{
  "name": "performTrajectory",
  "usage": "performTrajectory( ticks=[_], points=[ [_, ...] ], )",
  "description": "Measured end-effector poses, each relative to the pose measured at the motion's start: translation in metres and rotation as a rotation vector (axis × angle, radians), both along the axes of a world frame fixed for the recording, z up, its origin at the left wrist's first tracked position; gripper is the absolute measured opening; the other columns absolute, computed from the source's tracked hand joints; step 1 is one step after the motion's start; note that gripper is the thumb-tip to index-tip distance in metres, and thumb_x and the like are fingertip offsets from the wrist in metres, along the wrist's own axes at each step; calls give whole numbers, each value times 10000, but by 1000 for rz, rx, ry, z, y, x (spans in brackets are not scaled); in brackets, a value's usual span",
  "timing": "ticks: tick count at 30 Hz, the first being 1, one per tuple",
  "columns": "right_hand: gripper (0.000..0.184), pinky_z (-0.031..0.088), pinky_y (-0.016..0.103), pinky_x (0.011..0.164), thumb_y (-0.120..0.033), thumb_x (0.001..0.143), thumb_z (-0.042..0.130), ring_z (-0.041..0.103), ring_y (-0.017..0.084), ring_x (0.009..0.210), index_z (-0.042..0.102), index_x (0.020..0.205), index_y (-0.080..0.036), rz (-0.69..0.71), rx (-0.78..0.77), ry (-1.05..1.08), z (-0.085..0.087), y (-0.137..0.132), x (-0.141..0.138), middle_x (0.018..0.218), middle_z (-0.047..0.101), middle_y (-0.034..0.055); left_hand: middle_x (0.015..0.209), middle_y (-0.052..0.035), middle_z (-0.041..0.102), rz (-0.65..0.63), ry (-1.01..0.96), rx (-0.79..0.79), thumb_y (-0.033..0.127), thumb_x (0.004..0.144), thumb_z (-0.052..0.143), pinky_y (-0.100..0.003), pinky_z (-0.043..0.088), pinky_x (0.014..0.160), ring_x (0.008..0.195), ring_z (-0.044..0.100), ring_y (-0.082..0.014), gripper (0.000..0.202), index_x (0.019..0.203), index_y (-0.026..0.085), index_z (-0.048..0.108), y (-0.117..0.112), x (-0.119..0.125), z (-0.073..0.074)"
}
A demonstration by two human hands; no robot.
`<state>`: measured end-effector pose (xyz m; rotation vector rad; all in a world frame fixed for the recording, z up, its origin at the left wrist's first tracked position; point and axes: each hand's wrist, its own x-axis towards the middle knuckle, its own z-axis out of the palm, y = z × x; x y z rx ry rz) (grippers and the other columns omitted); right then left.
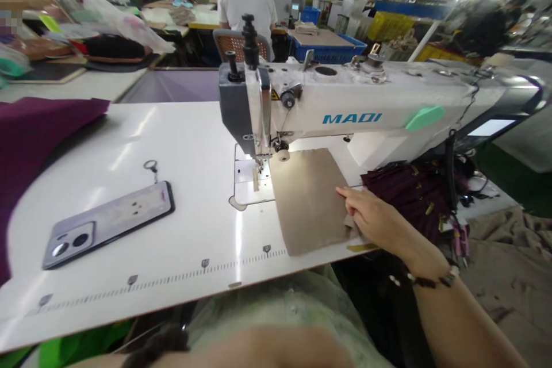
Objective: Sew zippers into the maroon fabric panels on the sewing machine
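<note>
A flat brown fabric piece (310, 201) lies on the white table of the sewing machine (353, 103), just right of the presser foot (259, 168). My right hand (371, 215) rests at its right edge. The index finger is stretched out and touches the fabric, while the other fingers bend under the palm. A small rumpled bit of fabric shows beneath them. Low in the picture, close to the camera, my left hand (276, 348) is a blur in front of my clothing. Its fingers cannot be made out, nor anything in them.
A phone (112, 223) with a ring strap lies on the left. Purple fabric (38, 138) covers the table's left edge. Gathered dark purple pieces (409, 192) sit behind my right hand, with pink-handled snips (460, 241) nearby. A person (246, 3) sits beyond the machine.
</note>
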<state>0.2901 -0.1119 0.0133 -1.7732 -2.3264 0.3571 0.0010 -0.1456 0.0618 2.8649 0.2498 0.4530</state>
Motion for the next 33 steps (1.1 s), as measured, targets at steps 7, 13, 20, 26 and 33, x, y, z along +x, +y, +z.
performTrajectory(
  ticks=[7, 13, 20, 26, 33],
  points=[
    [320, 329, 403, 1040, -189, 782, 471, 431, 200, 1209, 525, 1096, -168, 14, -85, -2, 6, -25, 23, 1295, 477, 87, 1230, -114, 542, 101, -16, -5, 176, 910, 401, -364, 376, 1010, 1148, 476, -193, 296, 1175, 100, 509, 64, 24, -8],
    [489, 250, 340, 1093, 27, 743, 294, 348, 110, 1268, 542, 1099, -199, 163, -156, 11, 9, -24, 9, 1337, 443, -8, 1292, -117, 480, 198, 242, -57, 534, 708, 632, -482, 332, 1002, 1181, 423, -305, 653, 1237, 180, 486, 77, 31, -45],
    [432, 267, 472, 1052, -9, 849, 286, 402, 210, 1233, 541, 1164, -160, -115, 92, -242, 0, 30, -24, 1316, 462, 81, 1262, -150, 496, 415, 369, -117, 590, 755, 538, -455, 385, 938, 1113, 466, -299, 667, 1273, 175, 472, 60, 18, -41],
    [457, 286, 411, 1062, 3, 826, 278, 350, 223, 1268, 511, 1213, -70, -259, 232, -201, 16, 30, -28, 1362, 380, 162, 1321, -176, 441, 436, 325, -65, 726, 674, 473, -511, 349, 981, 1174, 413, -346, 843, 1292, 152, 452, 74, 16, -58],
    [436, 313, 415, 1050, -212, 879, 410, 332, 240, 1280, 427, 1292, -75, -175, 98, -69, -9, 35, -20, 1376, 354, 171, 1307, -193, 454, 395, 288, 17, 669, 712, 503, -514, 414, 936, 1147, 466, -349, 758, 1255, 141, 494, 76, 19, -55]
  ],
)
